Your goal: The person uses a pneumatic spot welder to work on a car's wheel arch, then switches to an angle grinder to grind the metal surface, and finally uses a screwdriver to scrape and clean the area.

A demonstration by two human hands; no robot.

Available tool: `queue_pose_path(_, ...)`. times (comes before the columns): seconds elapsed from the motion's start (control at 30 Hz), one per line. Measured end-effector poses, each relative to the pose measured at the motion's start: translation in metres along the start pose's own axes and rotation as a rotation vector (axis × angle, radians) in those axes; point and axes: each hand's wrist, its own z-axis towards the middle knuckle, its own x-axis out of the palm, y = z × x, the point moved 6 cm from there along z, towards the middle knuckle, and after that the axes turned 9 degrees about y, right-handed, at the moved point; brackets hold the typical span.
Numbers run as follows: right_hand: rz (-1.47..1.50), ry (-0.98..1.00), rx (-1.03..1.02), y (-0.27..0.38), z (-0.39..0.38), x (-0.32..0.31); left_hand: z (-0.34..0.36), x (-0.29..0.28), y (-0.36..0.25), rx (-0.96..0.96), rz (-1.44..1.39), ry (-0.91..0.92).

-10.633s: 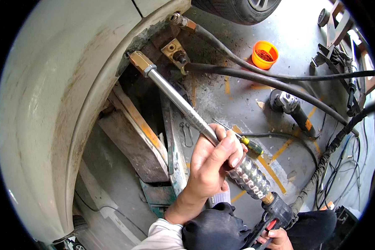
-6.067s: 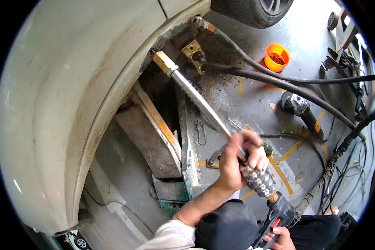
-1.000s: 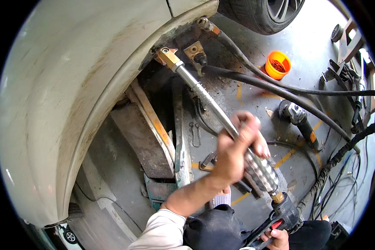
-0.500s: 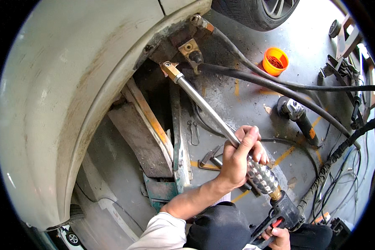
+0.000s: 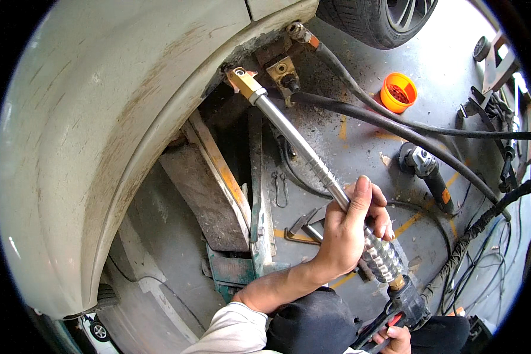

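Observation:
A long slide-hammer dent puller (image 5: 286, 131) slants from lower right up to the lower edge of a scuffed pale car panel (image 5: 100, 130). Its brass tip with copper prongs (image 5: 242, 76) overlaps that edge; whether it touches metal I cannot tell. My left hand (image 5: 353, 221) is wrapped round the steel shaft, thumb up, just above the ribbed silver weight (image 5: 383, 259). At the bottom, my right hand (image 5: 395, 341) grips the black handle (image 5: 404, 310) with a red trigger, partly cut off by the frame. A brass clamp block (image 5: 283, 74) with thick cables sits beside the panel edge.
Thick black cables (image 5: 389, 121) cross to the right. On the grey floor are an orange tub (image 5: 399, 92), an angle grinder (image 5: 428, 174), a hammer (image 5: 307, 223) and a green jack (image 5: 230, 268). A car wheel (image 5: 377, 23) stands at the top.
The puller's tip has moved up along the panel edge, and both hands still hold the tool. The whole view has shifted slightly, with the car and floor items now further right.

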Motion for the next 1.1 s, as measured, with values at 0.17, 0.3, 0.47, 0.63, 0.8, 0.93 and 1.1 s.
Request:
queue_pose_path(0.17, -0.02, -0.049, -0.003, -0.001, -0.001, -0.004, 0.0, 0.002, -0.001, 0.003, -0.009, -0.01)
queue_pose_path(0.3, -0.002, -0.011, 0.006, 0.001, 0.0, 0.002, 0.002, 0.002, -0.002, 0.012, -0.013, 0.005)
queue_pose_path(0.47, -0.025, -0.022, -0.008, 0.003, -0.001, 0.004, 0.004, 0.002, -0.001, 0.027, -0.02, 0.025)
queue_pose_path(0.63, -0.037, 0.042, -0.016, 0.006, 0.001, 0.016, 0.003, 0.002, -0.001, 0.022, -0.012, 0.014)
queue_pose_path(0.8, -0.069, 0.005, -0.008, 0.006, -0.001, 0.006, 0.003, 0.001, 0.0, 0.007, -0.02, -0.011)
queue_pose_path(0.93, -0.049, -0.001, -0.018, 0.006, 0.0, 0.014, 0.003, 0.0, 0.0, 0.014, -0.022, 0.001)
queue_pose_path(1.1, -0.047, 0.009, -0.013, 0.006, 0.001, 0.009, 0.004, 0.002, -0.001, 0.002, -0.014, -0.008)
